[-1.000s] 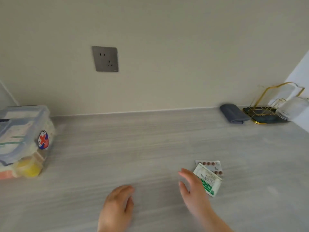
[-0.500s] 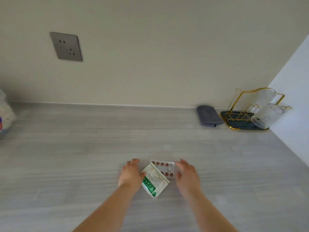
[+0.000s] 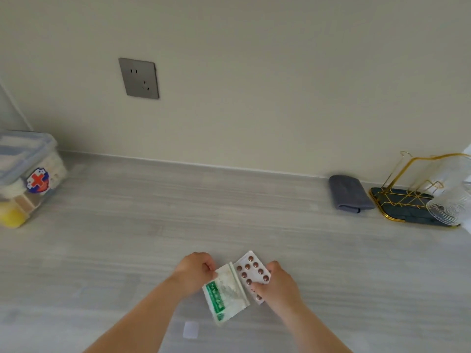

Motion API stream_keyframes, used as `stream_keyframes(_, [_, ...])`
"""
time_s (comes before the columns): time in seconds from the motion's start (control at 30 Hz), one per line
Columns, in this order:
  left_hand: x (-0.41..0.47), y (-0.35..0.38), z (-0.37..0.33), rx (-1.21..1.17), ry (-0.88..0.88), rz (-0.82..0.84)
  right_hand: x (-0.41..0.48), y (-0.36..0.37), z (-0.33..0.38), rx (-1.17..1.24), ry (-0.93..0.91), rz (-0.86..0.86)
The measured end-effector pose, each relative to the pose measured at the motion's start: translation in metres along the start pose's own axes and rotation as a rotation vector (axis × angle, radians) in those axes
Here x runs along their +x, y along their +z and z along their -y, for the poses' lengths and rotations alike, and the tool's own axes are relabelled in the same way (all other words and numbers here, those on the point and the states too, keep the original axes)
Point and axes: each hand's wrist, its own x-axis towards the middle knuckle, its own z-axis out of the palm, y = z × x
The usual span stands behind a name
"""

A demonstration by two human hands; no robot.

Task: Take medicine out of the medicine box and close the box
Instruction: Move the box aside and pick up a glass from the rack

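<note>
The left hand [image 3: 195, 270] is reaching in from below, pinching the sachet's [image 3: 225, 293] top corner; the right hand [image 3: 279, 282] is curling over, gripping the pill strip [image 3: 251, 270].

two hands are counted: left hand [image 3: 195, 268], right hand [image 3: 280, 284]. one each is seen of medicine box [image 3: 28, 174], blister pack [image 3: 252, 271], green-and-white sachet [image 3: 224, 294], wall socket [image 3: 139, 78], grey cloth [image 3: 349, 196], gold wire rack [image 3: 407, 200], glass [image 3: 451, 207].

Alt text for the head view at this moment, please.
Over a grey counter, the left hand pinches a green-and-white sachet while the right hand holds a blister pack of brown pills beside it. The clear medicine box, lid on, sits at the far left; a grey cloth and a gold rack stand at the far right.
</note>
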Motion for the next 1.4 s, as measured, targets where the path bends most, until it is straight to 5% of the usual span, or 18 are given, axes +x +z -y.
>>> stream_keyframes(0.27, [0.019, -0.048, 0.051, 0.152, -0.074, -0.142, -0.009, 0.046, 0.046, -0.132, 0.019, -0.129])
stream_keyframes(0.57, [0.02, -0.025, 0.034, 0.234, 0.156, -0.291, 0.0, 0.023, 0.025, -0.396, -0.077, -0.183])
stream_keyframes(0.8, [0.032, 0.046, -0.058, 0.038, 0.185, -0.359, 0.028, -0.09, -0.051, -0.462, -0.236, -0.321])
stream_keyframes(0.93, [0.049, 0.099, -0.108, 0.054, 0.199, -0.346, 0.05, -0.187, -0.121, -0.838, -0.367, -0.63])
stream_keyframes(1.13, [0.065, 0.14, -0.14, 0.21, 0.124, -0.384, 0.083, -0.304, -0.216, -1.247, -0.155, -0.415])
stream_keyframes(1.4, [0.066, 0.142, -0.147, 0.239, 0.062, -0.414, 0.112, -0.378, -0.247, -0.831, 0.089, -0.385])
